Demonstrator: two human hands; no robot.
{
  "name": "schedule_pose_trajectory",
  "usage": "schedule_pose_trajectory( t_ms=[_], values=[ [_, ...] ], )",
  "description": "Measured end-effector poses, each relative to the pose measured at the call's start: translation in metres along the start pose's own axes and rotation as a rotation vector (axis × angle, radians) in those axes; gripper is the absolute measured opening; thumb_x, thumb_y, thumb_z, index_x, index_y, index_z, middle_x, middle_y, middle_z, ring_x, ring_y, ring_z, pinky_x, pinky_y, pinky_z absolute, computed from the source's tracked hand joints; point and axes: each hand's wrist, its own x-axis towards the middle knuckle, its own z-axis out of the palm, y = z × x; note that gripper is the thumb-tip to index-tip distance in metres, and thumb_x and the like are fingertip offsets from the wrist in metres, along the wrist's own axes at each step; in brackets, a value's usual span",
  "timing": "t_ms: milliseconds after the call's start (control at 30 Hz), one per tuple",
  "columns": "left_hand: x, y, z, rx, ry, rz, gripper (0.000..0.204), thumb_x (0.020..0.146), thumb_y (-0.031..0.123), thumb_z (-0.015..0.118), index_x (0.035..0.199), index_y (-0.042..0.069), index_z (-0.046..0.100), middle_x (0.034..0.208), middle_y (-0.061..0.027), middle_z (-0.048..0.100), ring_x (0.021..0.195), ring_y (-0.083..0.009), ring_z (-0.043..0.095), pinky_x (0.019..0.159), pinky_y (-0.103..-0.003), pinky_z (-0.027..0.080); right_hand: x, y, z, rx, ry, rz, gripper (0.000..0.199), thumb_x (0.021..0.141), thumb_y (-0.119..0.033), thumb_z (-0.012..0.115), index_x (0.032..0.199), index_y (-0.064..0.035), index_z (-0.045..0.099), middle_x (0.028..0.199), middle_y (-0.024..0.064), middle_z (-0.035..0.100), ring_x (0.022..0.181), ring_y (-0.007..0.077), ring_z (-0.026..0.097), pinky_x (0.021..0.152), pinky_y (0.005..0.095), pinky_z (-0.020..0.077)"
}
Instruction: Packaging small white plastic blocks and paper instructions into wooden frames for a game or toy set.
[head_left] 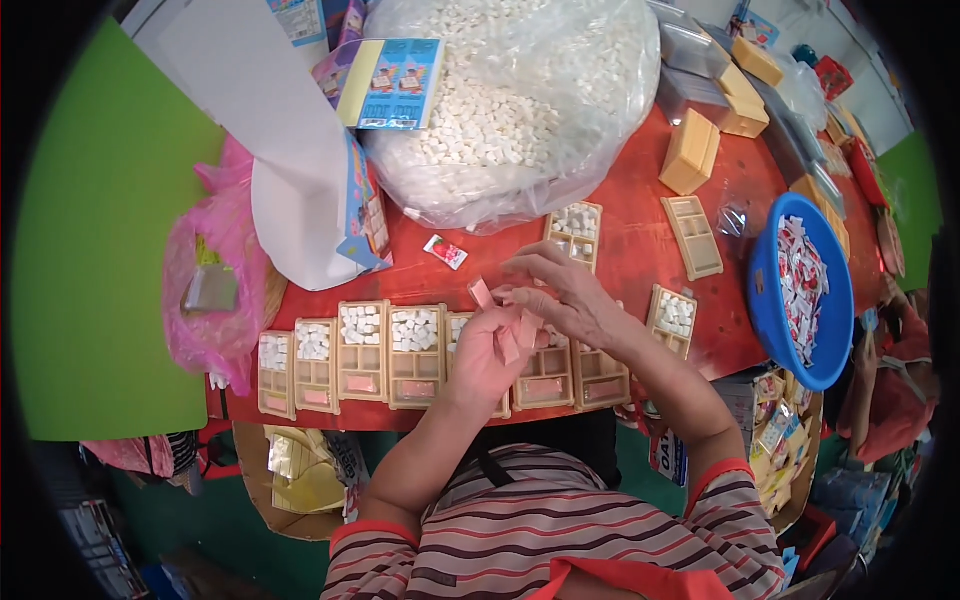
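My left hand (485, 350) is turned palm up, its fingers curled round several small flat pink strips (508, 345). My right hand (565, 300) comes over it from the right, with thumb and fingertips pinching at another pink strip (481, 293); the exact grip is partly hidden. Beneath and beside the hands runs a row of beige compartment trays (388, 352) along the table's front edge. White cube-shaped pieces (415, 328) fill their far compartments, and pink strips (360, 384) lie in several near ones. My hands and forearms cover part of the row.
Behind the hands is a large clear bag (600, 120) of white pieces. A small wrapped packet (445, 252) lies on the red table (640, 225). On the right are a blue basin (835, 340) of packets and stacked beige trays (690, 152). At left sits a pink plastic bag (185, 290).
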Motion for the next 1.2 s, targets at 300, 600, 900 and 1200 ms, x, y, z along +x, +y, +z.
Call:
schedule_pose_trajectory(
  t_ms=[300,600,900,1200],
  values=[
    [0.024,0.028,-0.019,-0.099,0.18,0.209,0.019,0.086,0.003,0.051,0.104,0.011,0.055,0.096,-0.0016,0.063,0.093,-0.0162,0.064,0.083,-0.034,0.053,0.034,0.009,0.051,-0.189,0.132,-0.149,0.028,0.092,-0.02,0.056,0.11,0.0,0.059,0.111,0.0173,0.055,0.101,0.0353,0.055,0.087,0.0419,0.0461],
    [-0.024,0.056,-0.034,-0.066,0.049,0.33,0.018,0.089,0.01,0.056,0.106,0.004,0.061,0.094,-0.0074,0.067,0.087,-0.0231,0.066,0.074,-0.037,0.055,0.056,-0.022,0.06,0.37,0.076,0.026,0.031,0.094,-0.018,0.055,0.118,0.0022,0.058,0.115,0.0126,0.054,0.11,0.0232,0.052,0.094,0.0317,0.0415],
    [-0.099,0.15,-0.058,0.016,0.228,0.676,0.015,0.087,0.008,0.056,0.101,0.003,0.058,0.094,-0.0106,0.065,0.083,-0.0259,0.064,0.068,-0.034,0.054,0.084,-0.044,0.11,-0.091,-0.118,-0.426,0.021,0.087,-0.005,0.059,0.108,-0.0014,0.061,0.101,0.0151,0.061,0.094,0.0343,0.06,0.08,0.0401,0.0484],
    [-0.082,0.248,-0.088,0.567,0.49,0.865,0.022,0.081,-0.001,0.054,0.102,0.004,0.054,0.088,-0.0093,0.06,0.075,-0.0204,0.062,0.065,-0.034,0.053,0.079,-0.039,0.105,-0.087,-0.144,-0.395,0.018,0.089,-0.006,0.059,0.105,-0.001,0.062,0.092,0.0145,0.062,0.085,0.0327,0.062,0.073,0.0388,0.0494]
  ],
)
